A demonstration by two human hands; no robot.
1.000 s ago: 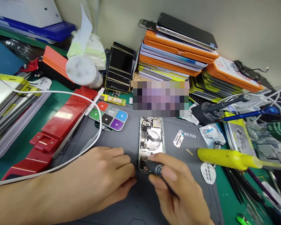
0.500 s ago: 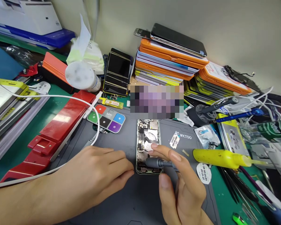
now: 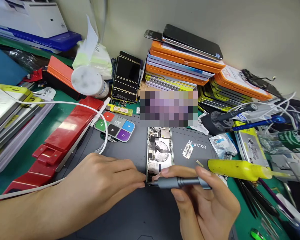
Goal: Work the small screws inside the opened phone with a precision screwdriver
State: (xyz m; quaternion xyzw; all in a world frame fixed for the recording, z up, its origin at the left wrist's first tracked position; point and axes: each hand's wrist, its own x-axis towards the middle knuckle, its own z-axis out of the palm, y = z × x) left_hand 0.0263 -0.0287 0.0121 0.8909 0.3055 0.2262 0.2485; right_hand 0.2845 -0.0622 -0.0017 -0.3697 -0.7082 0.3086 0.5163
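Note:
An opened phone [image 3: 162, 150] lies on the dark grey work mat [image 3: 130, 213], its circuit board and inner metal parts bare. My right hand [image 3: 202, 196] grips a grey screwdriver [image 3: 170, 182] between thumb and fingers. The tool lies nearly level, with its tip pointing left at the phone's lower left corner. From the left, my left hand [image 3: 110, 183] reaches in with its fingers bunched together, the tips against the phone's lower left edge. Whether they pinch anything small there is hidden.
A coloured screw tray [image 3: 115, 128] and a red tool [image 3: 67, 133] lie left. Right of the phone are a razor blade packet [image 3: 188, 149], a yellow bottle [image 3: 237, 169] and tweezers [image 3: 247, 196]. Orange cases [image 3: 185, 56] are stacked behind. A white cable [image 3: 65, 102] crosses the left side.
The screwdriver has tilted flatter, its tip now showing at the phone's lower left corner. My right hand has shifted right and down. My left fingertips have moved slightly right, up to the phone's edge.

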